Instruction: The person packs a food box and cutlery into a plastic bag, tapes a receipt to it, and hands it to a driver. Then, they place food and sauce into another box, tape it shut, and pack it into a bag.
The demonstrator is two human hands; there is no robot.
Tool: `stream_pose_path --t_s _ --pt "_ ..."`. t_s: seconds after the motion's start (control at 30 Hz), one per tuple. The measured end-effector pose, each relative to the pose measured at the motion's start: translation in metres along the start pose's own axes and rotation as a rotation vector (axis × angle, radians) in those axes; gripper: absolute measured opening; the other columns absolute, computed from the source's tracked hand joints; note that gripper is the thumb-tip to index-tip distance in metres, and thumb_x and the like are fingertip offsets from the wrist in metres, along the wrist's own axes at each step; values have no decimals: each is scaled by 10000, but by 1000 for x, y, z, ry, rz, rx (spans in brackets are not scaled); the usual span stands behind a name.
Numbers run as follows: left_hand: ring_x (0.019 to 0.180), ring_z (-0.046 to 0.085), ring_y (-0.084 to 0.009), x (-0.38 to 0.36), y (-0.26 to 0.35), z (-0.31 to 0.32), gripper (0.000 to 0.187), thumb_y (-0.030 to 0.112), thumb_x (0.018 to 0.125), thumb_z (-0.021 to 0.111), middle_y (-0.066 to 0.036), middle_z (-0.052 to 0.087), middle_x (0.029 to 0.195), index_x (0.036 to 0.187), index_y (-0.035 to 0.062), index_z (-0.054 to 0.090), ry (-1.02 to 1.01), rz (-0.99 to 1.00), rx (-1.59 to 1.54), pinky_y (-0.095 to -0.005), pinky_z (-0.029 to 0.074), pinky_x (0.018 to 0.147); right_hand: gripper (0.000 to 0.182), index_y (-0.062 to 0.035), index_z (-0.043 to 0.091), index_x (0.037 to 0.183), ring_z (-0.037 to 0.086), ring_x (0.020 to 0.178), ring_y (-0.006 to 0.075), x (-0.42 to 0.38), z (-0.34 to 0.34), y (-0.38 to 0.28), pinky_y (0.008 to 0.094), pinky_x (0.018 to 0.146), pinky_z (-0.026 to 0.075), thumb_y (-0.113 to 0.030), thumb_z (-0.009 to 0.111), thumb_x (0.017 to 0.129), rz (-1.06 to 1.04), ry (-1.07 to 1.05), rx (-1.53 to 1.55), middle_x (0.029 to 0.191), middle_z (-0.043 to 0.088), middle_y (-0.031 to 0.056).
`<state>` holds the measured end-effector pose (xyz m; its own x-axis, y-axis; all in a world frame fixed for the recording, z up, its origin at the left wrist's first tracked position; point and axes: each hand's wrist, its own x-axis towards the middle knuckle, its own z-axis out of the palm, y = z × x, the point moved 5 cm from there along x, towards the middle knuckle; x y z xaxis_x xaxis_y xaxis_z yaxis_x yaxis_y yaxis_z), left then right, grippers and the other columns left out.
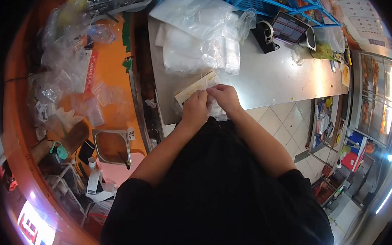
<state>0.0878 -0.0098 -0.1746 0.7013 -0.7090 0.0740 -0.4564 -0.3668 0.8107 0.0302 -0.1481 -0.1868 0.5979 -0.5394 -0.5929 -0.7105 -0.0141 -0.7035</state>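
My left hand (195,108) and my right hand (223,98) meet at the near edge of a steel counter (273,78). Both pinch a small clear plastic bag (216,111) between the fingertips; part of it hangs below my right hand. Just beyond the hands lies a flat pale food item in clear wrap (194,88) on the counter. My black sleeves and torso fill the lower middle of the view.
A heap of clear plastic bags (200,33) sits at the counter's far side, beside a black tape dispenser (264,34) and a small screen (288,29). An orange shelf (109,74) with loose bags is on the left, with a steel tub (112,147). A display case (374,95) stands right.
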Motion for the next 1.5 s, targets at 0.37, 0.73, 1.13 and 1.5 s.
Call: stream_pose_path --t_s 0.37,0.73,1.13,1.5 --pt "821 741 -305 3 -27 -3 304 50 830 706 -170 737 852 1128 12 661 -6 -376 -319 -386 572 751 264 -71 777 986 728 808 371 -4 1 -15 431 745 578 -302 706 879 -320 -15 -381 879 750 199" --pt "807 731 -154 4 -32 5 340 -23 919 713 -111 755 942 1246 -3 620 234 -437 -619 -292 589 705 112 -116 673 950 709 739 338 -17 1 -15 455 645 567 -220 693 912 -772 131 -507 825 714 121" --pt "797 731 -152 17 -7 -9 196 -41 923 698 -90 744 863 1114 -13 659 92 -315 -182 -282 577 721 180 -89 662 918 730 791 334 -17 7 -17 456 716 592 -259 609 945 -718 27 -733 847 720 128" --pt "801 711 -139 7 -30 1 179 -33 904 710 -76 722 859 1076 -15 666 103 -398 -374 -281 563 721 159 -91 667 973 737 862 323 -21 5 -27 450 746 592 -230 594 945 -699 -51 -799 925 727 132"
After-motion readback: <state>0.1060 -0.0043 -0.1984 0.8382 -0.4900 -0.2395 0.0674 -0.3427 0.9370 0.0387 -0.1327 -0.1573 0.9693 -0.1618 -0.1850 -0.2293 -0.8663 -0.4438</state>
